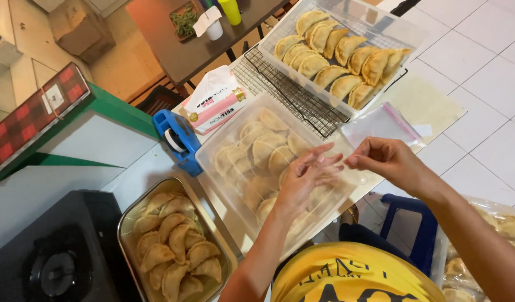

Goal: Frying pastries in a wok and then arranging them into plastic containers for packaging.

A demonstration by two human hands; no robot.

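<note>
Fingers (319, 159) of left hand (302, 179) spread loose, gripping nothing. Right hand (383, 159) pinched on clear plastic bag (375, 127). Both above lidded tub (235, 151) of pastries on counter (425, 103).

A small home-style food-making kitchen: trays of half-moon pastries (340, 51) on a cooling rack (293, 95), a gas burner (59, 272), a tape dispenser (178, 141) and a white tiled floor (486, 67).

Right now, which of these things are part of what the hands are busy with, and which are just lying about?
In use:
left hand
right hand
clear plastic bag
lidded tub of pastries
tub of pastries on rack
metal tray of pastries

Lying about:
blue tape dispenser
tissue pack
gas stove
yellow cup
</note>
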